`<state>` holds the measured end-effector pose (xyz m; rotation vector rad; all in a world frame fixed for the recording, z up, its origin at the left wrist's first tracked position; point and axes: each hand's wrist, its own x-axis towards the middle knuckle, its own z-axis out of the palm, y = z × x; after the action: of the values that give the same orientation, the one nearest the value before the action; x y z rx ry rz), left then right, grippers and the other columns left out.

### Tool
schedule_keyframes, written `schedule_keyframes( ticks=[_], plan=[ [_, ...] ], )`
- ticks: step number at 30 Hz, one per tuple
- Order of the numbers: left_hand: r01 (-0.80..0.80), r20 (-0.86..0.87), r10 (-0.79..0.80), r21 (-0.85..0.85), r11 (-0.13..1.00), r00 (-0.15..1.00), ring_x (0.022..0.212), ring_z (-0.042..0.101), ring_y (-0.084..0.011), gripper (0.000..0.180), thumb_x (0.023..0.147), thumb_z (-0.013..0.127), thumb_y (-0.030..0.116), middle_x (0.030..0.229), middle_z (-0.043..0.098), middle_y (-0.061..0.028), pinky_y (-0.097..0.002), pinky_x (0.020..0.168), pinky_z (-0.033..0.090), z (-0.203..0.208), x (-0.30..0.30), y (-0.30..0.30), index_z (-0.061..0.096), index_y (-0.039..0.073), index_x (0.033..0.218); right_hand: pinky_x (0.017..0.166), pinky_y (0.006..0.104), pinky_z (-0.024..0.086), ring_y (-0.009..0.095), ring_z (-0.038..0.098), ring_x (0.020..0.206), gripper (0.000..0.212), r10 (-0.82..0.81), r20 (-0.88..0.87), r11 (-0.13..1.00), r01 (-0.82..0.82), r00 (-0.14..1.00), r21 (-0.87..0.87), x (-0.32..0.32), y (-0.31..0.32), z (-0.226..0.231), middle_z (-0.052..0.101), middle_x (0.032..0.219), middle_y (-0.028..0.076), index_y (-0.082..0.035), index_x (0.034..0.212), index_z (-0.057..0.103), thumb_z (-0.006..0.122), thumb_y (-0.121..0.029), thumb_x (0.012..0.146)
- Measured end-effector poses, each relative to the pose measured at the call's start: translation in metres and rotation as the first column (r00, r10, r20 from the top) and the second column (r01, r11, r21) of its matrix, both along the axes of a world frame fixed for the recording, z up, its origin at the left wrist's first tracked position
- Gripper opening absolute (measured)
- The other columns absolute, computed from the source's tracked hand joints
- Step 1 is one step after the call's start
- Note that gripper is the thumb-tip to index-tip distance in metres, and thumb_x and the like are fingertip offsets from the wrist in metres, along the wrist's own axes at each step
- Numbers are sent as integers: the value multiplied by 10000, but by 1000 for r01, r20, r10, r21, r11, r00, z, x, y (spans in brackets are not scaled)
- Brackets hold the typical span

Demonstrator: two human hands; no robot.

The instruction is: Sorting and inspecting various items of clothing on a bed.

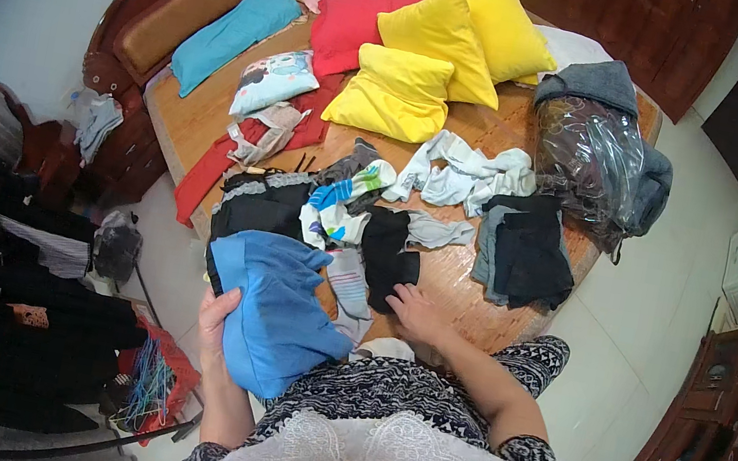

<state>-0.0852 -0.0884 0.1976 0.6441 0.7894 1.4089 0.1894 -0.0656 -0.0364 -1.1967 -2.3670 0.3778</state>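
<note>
Cloth [280,314], blue, hangs gripped in the left hand [219,311] at the bed's [470,300] near edge, the right hand [416,315] loosely open against a black garment [387,258], and its drape could drag the striped sock [349,288] off.

L grip [219,311] curled, forearm [223,402] fwd, R grip [419,315] palm-down w/ elbow [526,426] bent
</note>
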Motion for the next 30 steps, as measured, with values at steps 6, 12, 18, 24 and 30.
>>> schedule_keyframes(
  ticks=[6,12,18,24,30],
  plan=[
    [10,-21,-10,-7,1000,1000,878,632,-302,519,753,583,73,1047,594,-203,-421,788,532,-7,-5,-1,407,-74,1218,800,416,424,305,523,930,264,-164,192,982,179,968,-66,-5,23,-19,565,927,112,-42,953,593,588,-153,714],
    [29,-29,-30,-47,998,999,885,626,-317,537,754,589,95,1078,578,-214,-441,794,527,-19,-12,5,398,-70,1228,655,296,437,160,544,721,247,-624,-747,771,23,231,-637,42,74,69,620,855,64,5,877,586,556,-238,852],
    [141,54,-140,-15,990,989,904,622,-348,528,758,574,84,1085,572,-240,-483,786,526,-1,16,14,399,-89,1226,891,426,474,291,605,967,368,-573,-688,818,-361,-446,-448,120,78,121,619,1046,169,0,1074,567,524,-321,899],
    [309,43,-307,-56,949,951,780,650,-236,449,764,607,86,968,623,-176,-337,696,552,-3,64,43,476,-84,1159,876,438,481,284,614,934,379,-579,-702,811,-384,-415,-442,151,57,126,626,1030,148,-14,1086,568,548,-336,887],
    [320,159,-324,51,946,933,770,642,-207,377,797,573,89,952,630,-122,-320,685,549,15,117,63,498,-30,1146,890,446,473,280,599,971,389,-496,-712,868,-269,-498,-416,165,52,125,622,1042,141,-19,1116,557,571,-321,872]
  ],
)
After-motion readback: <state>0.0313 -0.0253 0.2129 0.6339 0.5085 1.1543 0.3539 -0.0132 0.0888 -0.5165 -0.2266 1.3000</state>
